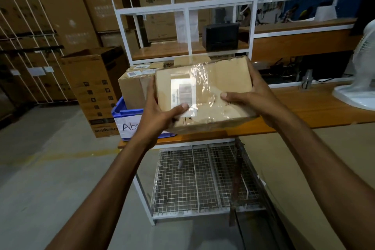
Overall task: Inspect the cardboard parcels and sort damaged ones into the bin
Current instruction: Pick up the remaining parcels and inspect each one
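Observation:
I hold a small cardboard parcel point(211, 83) up in front of me, above the edge of the wooden table point(316, 105). Clear glossy tape and a white shipping label cover its facing side. My left hand point(160, 109) grips its left edge with the thumb on the label. My right hand point(249, 95) grips the right side, thumb pressed on the taped face. Behind it a blue bin point(119, 111) with a white handwritten label stands at the table's left end, with a larger cardboard parcel point(134, 85) in it.
A white metal shelf frame point(186, 8) rises behind the table, with a black device point(221, 35) on its shelf. A white fan point(361, 79) stands at the right. Tall cartons point(95, 89) stand left on the concrete floor. A wire-mesh shelf point(194, 180) sits under the table.

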Motion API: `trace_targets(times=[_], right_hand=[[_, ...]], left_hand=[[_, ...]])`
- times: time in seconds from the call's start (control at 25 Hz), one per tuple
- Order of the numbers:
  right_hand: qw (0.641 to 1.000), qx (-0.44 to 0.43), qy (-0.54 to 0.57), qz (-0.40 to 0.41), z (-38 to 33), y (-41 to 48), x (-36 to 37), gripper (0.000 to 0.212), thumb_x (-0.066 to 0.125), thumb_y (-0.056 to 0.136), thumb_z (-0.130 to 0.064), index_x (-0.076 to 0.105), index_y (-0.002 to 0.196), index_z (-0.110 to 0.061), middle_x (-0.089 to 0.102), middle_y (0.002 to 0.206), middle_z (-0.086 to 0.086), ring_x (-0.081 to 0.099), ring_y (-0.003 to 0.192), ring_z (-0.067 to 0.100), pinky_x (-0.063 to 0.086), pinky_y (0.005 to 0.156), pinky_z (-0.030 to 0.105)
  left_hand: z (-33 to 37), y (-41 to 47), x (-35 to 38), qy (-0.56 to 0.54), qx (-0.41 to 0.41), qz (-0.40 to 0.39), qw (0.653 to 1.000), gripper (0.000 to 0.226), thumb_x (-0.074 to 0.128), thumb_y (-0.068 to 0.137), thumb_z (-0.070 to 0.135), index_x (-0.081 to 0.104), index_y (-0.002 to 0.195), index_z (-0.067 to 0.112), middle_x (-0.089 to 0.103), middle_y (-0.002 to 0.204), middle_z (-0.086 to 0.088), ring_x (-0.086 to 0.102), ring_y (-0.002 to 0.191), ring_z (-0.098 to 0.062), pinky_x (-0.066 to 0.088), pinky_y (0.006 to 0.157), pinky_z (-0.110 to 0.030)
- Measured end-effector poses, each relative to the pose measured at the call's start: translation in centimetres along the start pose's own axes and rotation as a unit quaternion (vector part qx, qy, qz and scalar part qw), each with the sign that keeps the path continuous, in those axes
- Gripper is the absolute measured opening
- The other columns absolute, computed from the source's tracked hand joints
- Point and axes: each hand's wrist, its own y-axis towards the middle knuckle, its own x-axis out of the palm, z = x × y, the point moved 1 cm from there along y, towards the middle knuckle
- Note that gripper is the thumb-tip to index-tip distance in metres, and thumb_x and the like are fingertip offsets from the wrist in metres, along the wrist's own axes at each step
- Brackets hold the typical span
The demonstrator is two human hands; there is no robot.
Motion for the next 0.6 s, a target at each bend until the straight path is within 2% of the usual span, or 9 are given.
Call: trace_targets(times=[0.04, 0.12, 0.16, 0.24, 0.32, 0.4, 0.48, 0.56, 0.6], right_hand=[[0.999, -0.01, 0.003, 0.048, 0.1, 0.1, 0.4, 0.107, 0.089, 0.078, -0.034, 0.022, 0.16, -0.04, 0.051, 0.13, -0.016, 0.054, 0.114, 0.005, 0.05, 0.086, 0.025], [0.991, -0.007, 0.019, 0.133, 0.1, 0.4, 0.7, 0.092, 0.086, 0.081, -0.042, 0.031, 0.154, -0.032, 0.051, 0.129, -0.012, 0.056, 0.117, 0.011, 0.052, 0.087, 0.028], [0.99, 0.002, 0.035, 0.139, 0.1, 0.6, 0.7, 0.087, 0.085, 0.082, -0.042, 0.034, 0.152, -0.029, 0.053, 0.126, -0.013, 0.058, 0.117, 0.012, 0.052, 0.085, 0.027], [0.995, -0.002, 0.066, 0.08, 0.1, 0.8, 0.2, 0.089, 0.086, 0.081, -0.036, 0.036, 0.154, -0.03, 0.058, 0.127, -0.014, 0.06, 0.116, 0.009, 0.051, 0.083, 0.025], [0.997, -0.025, 0.067, 0.013, -0.1, 0.6, -0.1, 0.102, 0.087, 0.074, -0.038, 0.032, 0.159, -0.033, 0.06, 0.13, -0.015, 0.059, 0.116, 0.002, 0.052, 0.091, 0.024], [0.998, -0.039, 0.043, 0.004, -0.1, 0.3, 0.1, 0.11, 0.088, 0.068, -0.044, 0.027, 0.16, -0.036, 0.055, 0.133, -0.021, 0.055, 0.12, -0.001, 0.05, 0.099, 0.024], [0.997, -0.061, 0.004, 0.046, 0.4, 0.2, 1.1, 0.103, 0.089, 0.066, -0.055, 0.038, 0.154, -0.04, 0.051, 0.137, -0.023, 0.052, 0.128, 0.004, 0.051, 0.105, 0.033], [0.991, -0.082, -0.008, 0.103, 0.7, 0.3, 1.6, 0.088, 0.088, 0.065, -0.065, 0.052, 0.142, -0.04, 0.053, 0.134, -0.024, 0.054, 0.127, 0.006, 0.057, 0.102, 0.041], [0.989, -0.087, -0.002, 0.121, 0.7, 0.4, 1.6, 0.083, 0.088, 0.068, -0.062, 0.052, 0.14, -0.039, 0.053, 0.132, -0.024, 0.055, 0.124, 0.003, 0.059, 0.097, 0.038]], left_hand=[[0.3, 0.3, -0.1, -0.008, 0.004, 0.005, 1.0, 0.11, 0.088, 0.081, 0.02, 0.016, 0.161, 0.041, 0.058, 0.136, 0.018, 0.071, 0.112, -0.01, 0.064, 0.083, -0.03], [0.8, 0.9, -0.3, 0.016, 0.022, -0.019, 0.999, 0.114, 0.09, 0.077, 0.024, 0.015, 0.162, 0.038, 0.047, 0.15, 0.017, 0.057, 0.133, -0.006, 0.057, 0.104, -0.03], [0.9, 1.0, -0.3, 0.036, 0.031, -0.041, 0.998, 0.119, 0.092, 0.074, 0.027, 0.014, 0.163, 0.037, 0.04, 0.159, 0.014, 0.049, 0.142, -0.007, 0.052, 0.111, -0.032], [0.9, 0.8, -0.3, 0.064, 0.039, -0.043, 0.996, 0.122, 0.091, 0.073, 0.033, 0.011, 0.165, 0.037, 0.029, 0.168, 0.011, 0.04, 0.149, -0.009, 0.046, 0.117, -0.036], [1.0, 0.5, -0.2, 0.079, 0.059, -0.001, 0.995, 0.108, 0.086, 0.078, 0.038, 0.018, 0.163, 0.043, 0.03, 0.167, 0.014, 0.037, 0.15, -0.011, 0.046, 0.117, -0.039], [1.0, 0.5, 0.0, 0.083, 0.089, 0.025, 0.992, 0.08, 0.083, 0.083, 0.044, 0.041, 0.151, 0.049, 0.043, 0.152, 0.031, 0.044, 0.145, -0.012, 0.05, 0.112, -0.044], [1.3, 0.8, 0.0, 0.084, 0.103, 0.063, 0.989, 0.054, 0.082, 0.085, 0.047, 0.06, 0.133, 0.041, 0.053, 0.126, 0.047, 0.054, 0.132, -0.003, 0.058, 0.103, -0.049], [2.0, 1.3, 0.1, 0.082, 0.112, 0.091, 0.986, 0.049, 0.083, 0.086, 0.044, 0.063, 0.129, 0.034, 0.057, 0.12, 0.045, 0.058, 0.122, 0.004, 0.061, 0.098, -0.048], [2.3, 1.4, 0.0, 0.068, 0.111, 0.095, 0.987, 0.053, 0.085, 0.087, 0.039, 0.059, 0.133, 0.034, 0.059, 0.123, 0.04, 0.061, 0.12, 0.004, 0.062, 0.096, -0.044]])
